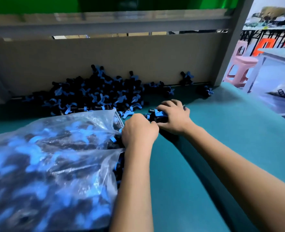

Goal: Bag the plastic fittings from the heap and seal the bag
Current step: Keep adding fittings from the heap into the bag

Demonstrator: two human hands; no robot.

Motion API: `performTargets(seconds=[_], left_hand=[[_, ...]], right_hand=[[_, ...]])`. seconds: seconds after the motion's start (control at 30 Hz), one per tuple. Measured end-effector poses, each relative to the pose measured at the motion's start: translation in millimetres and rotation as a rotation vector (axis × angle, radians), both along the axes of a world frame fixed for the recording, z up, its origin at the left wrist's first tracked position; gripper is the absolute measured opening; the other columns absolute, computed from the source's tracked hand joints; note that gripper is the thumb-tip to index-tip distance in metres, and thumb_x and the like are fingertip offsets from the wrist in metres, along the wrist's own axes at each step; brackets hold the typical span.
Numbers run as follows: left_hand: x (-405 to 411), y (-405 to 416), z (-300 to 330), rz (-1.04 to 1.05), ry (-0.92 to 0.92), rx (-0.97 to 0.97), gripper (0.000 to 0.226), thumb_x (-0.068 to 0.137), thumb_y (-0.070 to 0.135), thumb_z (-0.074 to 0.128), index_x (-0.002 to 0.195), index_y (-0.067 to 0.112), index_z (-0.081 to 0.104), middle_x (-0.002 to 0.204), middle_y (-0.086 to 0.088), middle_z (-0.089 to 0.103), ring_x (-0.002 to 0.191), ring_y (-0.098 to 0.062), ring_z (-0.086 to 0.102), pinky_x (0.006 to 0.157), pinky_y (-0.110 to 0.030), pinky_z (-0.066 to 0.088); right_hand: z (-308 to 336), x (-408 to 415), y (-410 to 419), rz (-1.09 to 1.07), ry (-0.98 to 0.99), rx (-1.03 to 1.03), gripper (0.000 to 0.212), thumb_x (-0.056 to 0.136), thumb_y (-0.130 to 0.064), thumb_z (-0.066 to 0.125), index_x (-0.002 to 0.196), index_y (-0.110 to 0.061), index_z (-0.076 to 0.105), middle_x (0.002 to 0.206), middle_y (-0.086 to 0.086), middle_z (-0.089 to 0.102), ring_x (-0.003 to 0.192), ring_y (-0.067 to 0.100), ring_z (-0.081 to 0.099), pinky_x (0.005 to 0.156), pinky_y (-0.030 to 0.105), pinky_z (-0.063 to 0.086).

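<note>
Bench: teal mat (213, 164) under everything we work on, with a cardboard wall (105, 56) behind that keeps the parts from rolling off the back.
Bag: our clear plastic bag (46, 156) lies on its side at the left, bulging and nearly full, mouth turned right toward the hands so parts can slide straight in.
Heap: fittings (95, 94) piled against the wall, black bodies with blue wing-shaped handles; a few strays sit off to the right.
Left hand: our left hand (138, 131) is at the bag mouth, fingers curled down over fittings there; whether it pinches the plastic, we cannot tell.
Right hand: our right hand (173, 116) is cupped over a small clutch of fittings on the mat, likely raking them toward the bag.
</note>
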State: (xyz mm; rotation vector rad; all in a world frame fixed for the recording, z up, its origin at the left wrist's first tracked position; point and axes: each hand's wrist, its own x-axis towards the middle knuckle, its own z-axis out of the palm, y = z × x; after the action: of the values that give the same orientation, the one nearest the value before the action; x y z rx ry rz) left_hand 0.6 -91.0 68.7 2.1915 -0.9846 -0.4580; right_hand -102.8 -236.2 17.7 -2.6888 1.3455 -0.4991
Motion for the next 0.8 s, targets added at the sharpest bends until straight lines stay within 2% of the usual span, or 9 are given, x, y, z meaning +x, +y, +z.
performTargets(seconds=[0.07,0.2,0.37,0.43,0.5,0.57,0.63,0.73,0.8], left_hand=[[-5.4,9.4,1.0,-0.017,-0.005,-0.024,0.019,0.092,0.039,0.067,0.093,0.020,0.069,0.100,-0.002,0.070,0.095,-0.031,0.065,0.077,-0.036,0.054],[-7.2,28.8,1.5,-0.026,0.000,-0.065,0.015,0.091,0.035,0.068,0.082,0.024,0.066,0.091,0.005,0.068,0.085,-0.024,0.063,0.062,-0.029,0.041],[-4.1,51.2,0.0,-0.062,0.021,-0.139,0.019,0.090,0.035,0.071,0.075,0.024,0.066,0.082,0.010,0.066,0.081,-0.019,0.064,0.065,-0.029,0.042],[-2.1,57.6,-0.9,-0.075,0.029,-0.168,0.018,0.090,0.034,0.071,0.076,0.023,0.068,0.081,0.010,0.068,0.081,-0.019,0.064,0.065,-0.028,0.043],[-1.0,61.6,-1.8,-0.082,0.043,-0.211,0.015,0.090,0.034,0.071,0.079,0.023,0.070,0.081,0.010,0.069,0.078,-0.014,0.065,0.062,-0.027,0.042],[0.2,64.4,-1.4,-0.094,0.065,-0.256,0.008,0.091,0.034,0.070,0.087,0.028,0.071,0.080,0.011,0.068,0.071,-0.006,0.061,0.057,-0.023,0.039],[3.1,65.4,-0.5,-0.136,0.106,-0.302,0.006,0.093,0.034,0.069,0.099,0.032,0.071,0.080,0.013,0.064,0.073,-0.003,0.059,0.063,-0.024,0.041],[8.0,66.4,-0.6,-0.255,0.131,-0.264,0.013,0.094,0.037,0.071,0.106,0.033,0.073,0.087,0.007,0.068,0.080,-0.013,0.063,0.075,-0.029,0.048],[10.0,67.3,-2.1,-0.327,0.120,-0.216,0.013,0.090,0.037,0.077,0.101,0.030,0.077,0.089,0.002,0.072,0.080,-0.017,0.064,0.074,-0.030,0.050]], right_hand=[[1.2,-14.6,21.5,-0.046,-0.021,-0.134,0.059,0.069,-0.067,0.070,0.120,-0.038,0.064,0.141,0.000,0.046,0.139,0.033,0.025,0.110,0.060,0.020],[2.3,-35.2,47.9,-0.050,-0.054,-0.373,0.066,0.055,-0.078,0.072,0.102,-0.032,0.072,0.125,0.003,0.054,0.131,0.036,0.036,0.111,0.061,0.017],[4.7,-48.4,67.7,-0.129,-0.027,-0.391,0.070,0.076,-0.087,0.040,0.102,-0.027,0.062,0.123,0.005,0.049,0.122,0.034,0.036,0.108,0.052,0.023],[11.9,-50.1,76.1,-0.121,-0.127,-0.349,0.060,0.085,-0.079,0.044,0.103,-0.024,0.063,0.119,0.006,0.049,0.113,0.033,0.040,0.099,0.046,0.031],[16.6,-49.6,84.6,-0.028,-0.378,-0.185,0.044,0.094,-0.059,0.055,0.102,-0.016,0.065,0.106,0.009,0.056,0.095,0.030,0.049,0.087,0.046,0.043],[22.4,-44.7,101.4,0.112,-0.771,0.198,0.034,0.097,-0.049,0.058,0.097,-0.015,0.063,0.088,0.015,0.065,0.071,0.026,0.057,0.067,0.043,0.050],[22.2,-38.9,121.5,0.246,-1.020,0.602,0.037,0.098,-0.052,0.055,0.091,-0.016,0.060,0.079,0.018,0.069,0.051,0.021,0.052,0.047,0.031,0.043],[11.2,-34.3,133.7,0.287,-0.971,0.870,0.045,0.095,-0.058,0.053,0.077,-0.019,0.066,0.069,0.007,0.066,0.043,0.012,0.037,0.041,0.018,0.026],[5.4,-35.5,132.2,0.267,-0.940,0.953,0.048,0.091,-0.059,0.053,0.082,-0.014,0.067,0.060,0.002,0.050,0.042,0.009,0.028,0.041,0.016,0.021]])
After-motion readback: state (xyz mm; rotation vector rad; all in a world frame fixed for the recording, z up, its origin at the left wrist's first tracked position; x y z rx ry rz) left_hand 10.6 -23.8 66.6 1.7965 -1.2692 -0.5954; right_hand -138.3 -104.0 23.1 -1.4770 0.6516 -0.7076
